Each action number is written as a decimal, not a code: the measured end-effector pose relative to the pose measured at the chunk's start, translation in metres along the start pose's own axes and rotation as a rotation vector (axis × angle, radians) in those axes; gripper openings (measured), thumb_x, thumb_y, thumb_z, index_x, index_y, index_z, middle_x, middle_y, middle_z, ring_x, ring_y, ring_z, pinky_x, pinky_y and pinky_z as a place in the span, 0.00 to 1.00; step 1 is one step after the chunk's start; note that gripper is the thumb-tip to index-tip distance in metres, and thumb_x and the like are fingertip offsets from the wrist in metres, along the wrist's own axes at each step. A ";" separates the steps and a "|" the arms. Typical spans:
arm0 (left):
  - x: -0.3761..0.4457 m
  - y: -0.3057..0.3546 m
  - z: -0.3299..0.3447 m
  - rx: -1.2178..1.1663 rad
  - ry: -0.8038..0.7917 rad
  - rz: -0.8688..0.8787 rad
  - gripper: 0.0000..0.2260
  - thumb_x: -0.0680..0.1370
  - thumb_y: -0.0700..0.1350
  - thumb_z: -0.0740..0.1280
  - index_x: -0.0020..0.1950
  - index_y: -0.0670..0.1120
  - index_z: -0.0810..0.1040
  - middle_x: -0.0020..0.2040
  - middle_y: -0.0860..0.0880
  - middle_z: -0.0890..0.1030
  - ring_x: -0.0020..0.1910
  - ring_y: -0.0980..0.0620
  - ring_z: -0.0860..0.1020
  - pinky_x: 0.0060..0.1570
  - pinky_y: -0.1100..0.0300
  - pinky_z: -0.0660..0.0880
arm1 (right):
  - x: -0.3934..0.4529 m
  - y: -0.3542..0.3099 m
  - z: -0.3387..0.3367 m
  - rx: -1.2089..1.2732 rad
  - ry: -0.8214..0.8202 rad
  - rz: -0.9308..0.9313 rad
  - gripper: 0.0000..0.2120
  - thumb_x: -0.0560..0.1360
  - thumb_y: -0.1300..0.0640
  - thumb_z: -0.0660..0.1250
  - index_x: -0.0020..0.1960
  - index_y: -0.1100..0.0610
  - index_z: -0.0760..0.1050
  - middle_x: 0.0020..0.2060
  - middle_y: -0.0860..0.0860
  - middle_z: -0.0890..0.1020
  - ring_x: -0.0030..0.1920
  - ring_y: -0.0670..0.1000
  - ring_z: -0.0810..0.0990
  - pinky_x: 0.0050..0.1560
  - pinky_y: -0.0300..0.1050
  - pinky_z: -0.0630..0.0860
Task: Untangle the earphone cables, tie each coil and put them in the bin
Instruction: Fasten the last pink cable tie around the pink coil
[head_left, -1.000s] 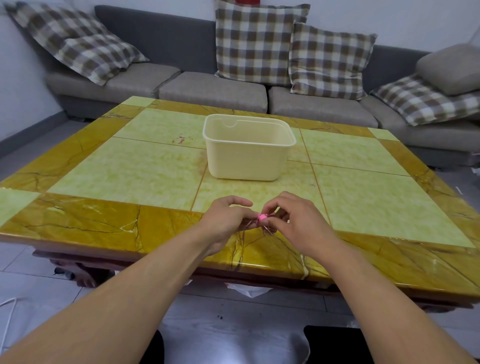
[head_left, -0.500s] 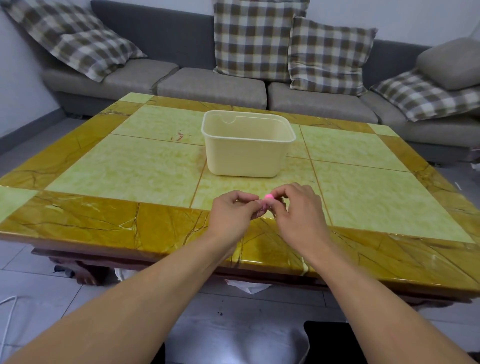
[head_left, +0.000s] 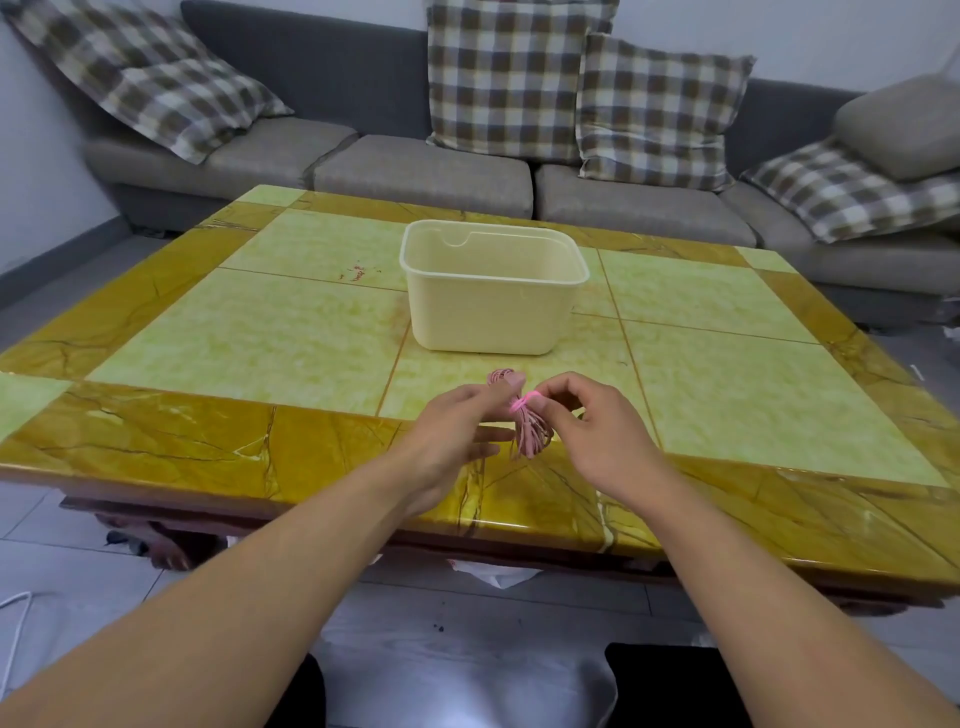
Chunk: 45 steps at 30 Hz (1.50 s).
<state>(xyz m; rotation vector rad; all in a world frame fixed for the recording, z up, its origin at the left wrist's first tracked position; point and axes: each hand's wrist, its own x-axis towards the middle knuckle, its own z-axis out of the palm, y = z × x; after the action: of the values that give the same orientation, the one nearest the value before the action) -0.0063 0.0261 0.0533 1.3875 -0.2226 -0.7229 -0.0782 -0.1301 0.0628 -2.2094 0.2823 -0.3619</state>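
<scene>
1. I read the left hand (head_left: 457, 426) as pinched on the upper part of the pink earphone coil (head_left: 524, 426), with its outer fingers loose. The coil hangs above the near edge of the bench (head_left: 260, 332).
2. The right hand (head_left: 582, 421) is closed on a bright pink tie (head_left: 525, 401) at the coil's waist. I cannot tell whether the tie is fully wound.
3. Risk: if either pinch slackens before the tie seats, I judge the loops would spring apart and re-tangle.
4. Risk: the lower loops hang free and could snag on a finger.
5. The bin (head_left: 493, 306) stands just beyond, open. Its contents are hidden from me. A careless toss could catch the rim.
</scene>
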 end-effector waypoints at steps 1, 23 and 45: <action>0.000 -0.002 0.002 0.006 -0.009 0.013 0.19 0.74 0.56 0.73 0.55 0.43 0.82 0.49 0.46 0.86 0.47 0.49 0.83 0.51 0.55 0.75 | 0.001 -0.001 0.001 0.011 0.024 0.010 0.05 0.80 0.49 0.68 0.48 0.48 0.81 0.41 0.44 0.84 0.42 0.41 0.80 0.39 0.31 0.70; 0.000 0.003 0.005 -0.259 -0.098 -0.294 0.10 0.82 0.47 0.65 0.51 0.41 0.79 0.38 0.44 0.80 0.34 0.49 0.78 0.46 0.53 0.81 | -0.003 0.008 -0.003 -0.536 0.010 -0.505 0.03 0.79 0.59 0.68 0.52 0.54 0.78 0.46 0.47 0.79 0.46 0.51 0.74 0.46 0.49 0.73; 0.004 0.005 -0.005 -0.052 -0.103 -0.065 0.11 0.83 0.47 0.64 0.55 0.42 0.84 0.49 0.47 0.85 0.45 0.50 0.80 0.47 0.56 0.77 | 0.002 -0.005 -0.009 0.096 -0.022 0.067 0.15 0.80 0.40 0.65 0.63 0.42 0.78 0.54 0.39 0.80 0.53 0.38 0.77 0.49 0.34 0.70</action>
<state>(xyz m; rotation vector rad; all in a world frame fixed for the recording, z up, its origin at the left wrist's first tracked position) 0.0015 0.0281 0.0556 1.3145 -0.2392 -0.8494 -0.0791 -0.1341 0.0730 -2.1031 0.3204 -0.3082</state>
